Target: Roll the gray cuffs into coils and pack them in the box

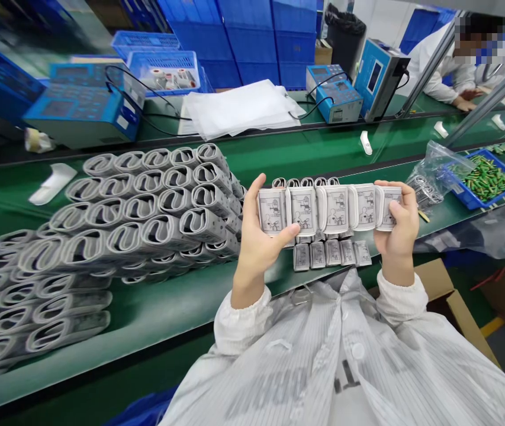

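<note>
Between my two hands is a side-by-side row of several rolled grey cuffs (336, 210), printed with drawings of a person and a hand. My left hand (256, 236) grips the left end, its thumb across the front. At the right end, my right hand (398, 225) has its thumb pressed on the last cuff and its fingers behind. Below and behind the held row, more small rolled cuffs (333, 253) stand in rows on the green bench. To the left rises a large stack of rolled cuffs (132, 207), with their looped ends facing me.
A blue tray (472, 201) of green parts stands right, beside a clear bag (430, 177) of metal rings. White curved pieces (366, 142) lie on the green belt (274, 148). Blue devices (86, 109) with cables and white sheets (238, 109) line the back. A co-worker's hands (466, 102) show far right.
</note>
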